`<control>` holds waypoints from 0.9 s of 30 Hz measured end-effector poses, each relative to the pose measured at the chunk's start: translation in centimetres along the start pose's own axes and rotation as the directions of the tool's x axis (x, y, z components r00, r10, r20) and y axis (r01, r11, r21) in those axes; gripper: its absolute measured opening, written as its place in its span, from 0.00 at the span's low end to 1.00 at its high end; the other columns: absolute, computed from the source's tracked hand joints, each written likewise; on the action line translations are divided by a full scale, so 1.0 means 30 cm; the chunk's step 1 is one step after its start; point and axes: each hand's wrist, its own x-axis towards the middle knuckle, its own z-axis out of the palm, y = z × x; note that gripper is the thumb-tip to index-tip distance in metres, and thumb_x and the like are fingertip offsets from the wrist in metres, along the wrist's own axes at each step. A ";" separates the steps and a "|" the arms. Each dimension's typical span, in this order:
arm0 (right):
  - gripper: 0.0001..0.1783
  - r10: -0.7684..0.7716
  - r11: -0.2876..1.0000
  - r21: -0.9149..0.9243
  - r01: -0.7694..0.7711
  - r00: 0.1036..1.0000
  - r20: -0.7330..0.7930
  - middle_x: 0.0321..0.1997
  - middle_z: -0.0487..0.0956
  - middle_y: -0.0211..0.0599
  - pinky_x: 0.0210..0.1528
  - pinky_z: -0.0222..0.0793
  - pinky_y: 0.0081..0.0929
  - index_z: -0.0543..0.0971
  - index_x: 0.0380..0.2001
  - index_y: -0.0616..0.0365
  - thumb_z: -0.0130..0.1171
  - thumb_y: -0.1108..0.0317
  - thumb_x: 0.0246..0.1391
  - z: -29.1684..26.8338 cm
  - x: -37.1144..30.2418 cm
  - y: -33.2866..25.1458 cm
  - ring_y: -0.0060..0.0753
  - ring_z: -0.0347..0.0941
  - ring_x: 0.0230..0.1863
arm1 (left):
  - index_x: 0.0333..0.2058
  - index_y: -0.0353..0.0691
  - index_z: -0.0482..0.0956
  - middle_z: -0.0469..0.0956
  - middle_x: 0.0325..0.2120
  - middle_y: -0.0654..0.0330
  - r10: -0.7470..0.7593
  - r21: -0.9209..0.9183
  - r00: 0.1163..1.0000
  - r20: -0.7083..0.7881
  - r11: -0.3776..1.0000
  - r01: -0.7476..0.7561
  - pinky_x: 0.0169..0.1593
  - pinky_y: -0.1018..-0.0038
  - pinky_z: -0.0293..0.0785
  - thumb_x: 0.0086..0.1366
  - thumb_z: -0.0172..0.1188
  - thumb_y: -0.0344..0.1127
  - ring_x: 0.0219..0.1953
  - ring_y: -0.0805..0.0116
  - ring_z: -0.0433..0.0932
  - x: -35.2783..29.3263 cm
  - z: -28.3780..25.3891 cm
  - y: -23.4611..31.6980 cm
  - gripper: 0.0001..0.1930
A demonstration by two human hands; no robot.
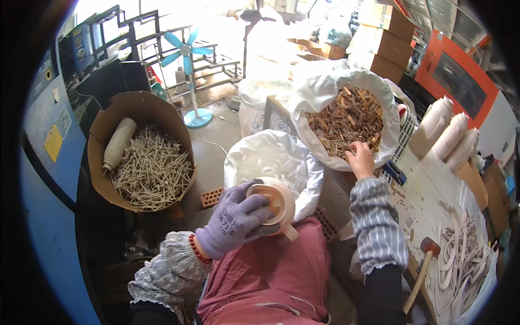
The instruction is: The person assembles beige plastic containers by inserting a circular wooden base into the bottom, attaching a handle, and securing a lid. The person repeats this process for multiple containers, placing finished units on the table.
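My left hand (238,219), in a purple knit glove, is wrapped round a cream-pink plastic shell (285,205) above my lap. Its round opening faces up, and a small tab juts from its lower edge. Farther right, my bare right hand (361,160) reaches over the near rim of a white sack (319,86) filled with small brown strip-like pieces (349,116). Its fingers are curled together at the pieces; whatever is between them is too small to make out. Just beyond the shell stands another white sack (246,154) with pale translucent pieces inside.
On the left, a cardboard drum (97,154) contains thin pale sticks and a cream bottle-shaped piece (120,142). A blue fan (186,50) stands behind. The right-hand table (409,203) bears several cream bottle-shaped pieces (433,122), a hammer (422,271) and pale plastic strips (460,260).
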 end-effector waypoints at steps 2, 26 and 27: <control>0.10 -0.113 0.926 0.369 0.079 0.991 0.072 0.36 0.77 0.37 0.34 0.72 0.28 0.81 0.37 0.58 0.64 0.72 0.50 -0.109 -0.024 -0.228 0.33 0.77 0.32 | 0.30 0.46 0.77 0.74 0.40 0.63 -0.051 -0.059 0.993 -0.109 0.997 0.044 0.47 0.59 0.75 0.44 0.75 0.42 0.51 0.50 0.75 -0.015 0.010 -0.001 0.17; 0.04 -0.846 0.360 0.333 0.871 0.154 0.510 0.24 0.76 0.27 0.30 0.71 0.25 0.77 0.19 0.51 0.56 0.67 0.43 -0.439 -0.260 -0.611 0.28 0.77 0.30 | 0.36 0.46 0.78 0.71 0.37 0.61 0.390 -0.173 0.921 -0.014 0.906 -0.386 0.51 0.56 0.76 0.49 0.66 0.39 0.51 0.47 0.72 0.036 0.108 -0.026 0.14; 0.05 -0.814 0.376 0.330 0.866 0.137 0.565 0.24 0.77 0.29 0.30 0.72 0.26 0.78 0.18 0.52 0.56 0.67 0.44 -0.450 -0.260 -0.618 0.30 0.78 0.28 | 0.36 0.47 0.78 0.70 0.37 0.61 0.405 -0.200 0.914 -0.003 0.895 -0.398 0.52 0.56 0.76 0.50 0.66 0.39 0.51 0.47 0.72 0.041 0.112 -0.024 0.14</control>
